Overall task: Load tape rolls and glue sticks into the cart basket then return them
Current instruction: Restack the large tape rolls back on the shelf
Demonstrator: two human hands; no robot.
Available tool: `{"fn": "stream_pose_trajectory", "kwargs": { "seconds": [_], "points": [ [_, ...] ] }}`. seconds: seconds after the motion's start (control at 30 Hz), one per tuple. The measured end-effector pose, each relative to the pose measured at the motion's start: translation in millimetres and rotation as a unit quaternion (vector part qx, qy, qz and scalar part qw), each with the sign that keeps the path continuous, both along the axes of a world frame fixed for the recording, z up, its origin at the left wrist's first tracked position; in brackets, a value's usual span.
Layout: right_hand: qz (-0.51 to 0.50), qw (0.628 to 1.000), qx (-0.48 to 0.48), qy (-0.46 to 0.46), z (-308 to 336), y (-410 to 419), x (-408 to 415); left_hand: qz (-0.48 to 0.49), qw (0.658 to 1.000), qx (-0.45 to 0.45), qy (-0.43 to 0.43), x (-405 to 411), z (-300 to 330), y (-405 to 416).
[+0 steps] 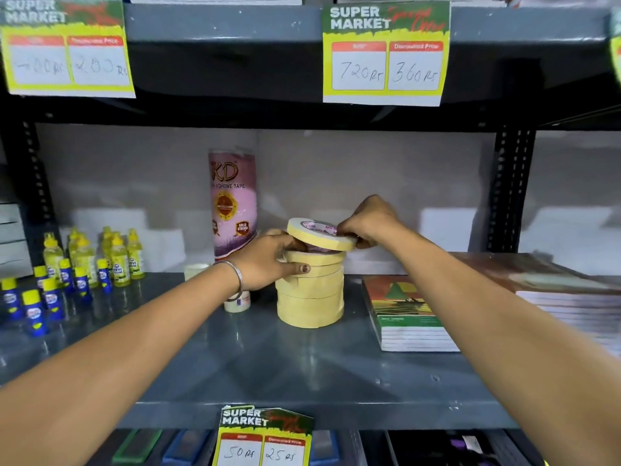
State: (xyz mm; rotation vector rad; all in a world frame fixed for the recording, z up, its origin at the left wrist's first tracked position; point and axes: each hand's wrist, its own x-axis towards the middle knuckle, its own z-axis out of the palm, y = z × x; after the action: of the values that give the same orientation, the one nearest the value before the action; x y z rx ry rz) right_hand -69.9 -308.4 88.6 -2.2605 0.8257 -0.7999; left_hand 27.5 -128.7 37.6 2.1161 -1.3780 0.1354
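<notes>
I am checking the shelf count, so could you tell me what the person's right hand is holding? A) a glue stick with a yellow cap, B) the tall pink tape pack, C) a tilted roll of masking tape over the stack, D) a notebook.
C: the right hand pinches the rim of a tilted tape roll above the stack of tape rolls, while the left hand steadies the stack's top.

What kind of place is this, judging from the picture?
Probably a shop's stationery aisle. Price tags printed "Super Market" hang from grey metal shelves, and the stock includes glue bottles, notebooks and a tape stack.
</notes>
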Motion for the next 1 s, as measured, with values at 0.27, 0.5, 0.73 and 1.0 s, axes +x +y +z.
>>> {"fn": "stream_pose_trajectory", "kwargs": {
  "seconds": [0.27,0.5,0.73,1.0],
  "points": [
    [0.0,1.0,0.015,0.011,-8.0,-3.3,4.1,0.047,0.961,-0.042,0.27,38.2,-26.6,-4.2],
    [0.03,0.999,0.032,0.025,-9.6,2.8,16.3,0.015,0.931,-0.113,0.348,20.2,-28.8,-4.2],
    [0.038,0.999,0.013,0.026,-7.7,12.0,21.7,-0.001,0.922,-0.136,0.362,17.7,-30.9,-6.0],
    [0.041,0.998,0.005,0.036,-8.9,15.0,22.6,0.009,0.925,-0.118,0.362,12.4,-25.4,-7.3]
  ]
}}
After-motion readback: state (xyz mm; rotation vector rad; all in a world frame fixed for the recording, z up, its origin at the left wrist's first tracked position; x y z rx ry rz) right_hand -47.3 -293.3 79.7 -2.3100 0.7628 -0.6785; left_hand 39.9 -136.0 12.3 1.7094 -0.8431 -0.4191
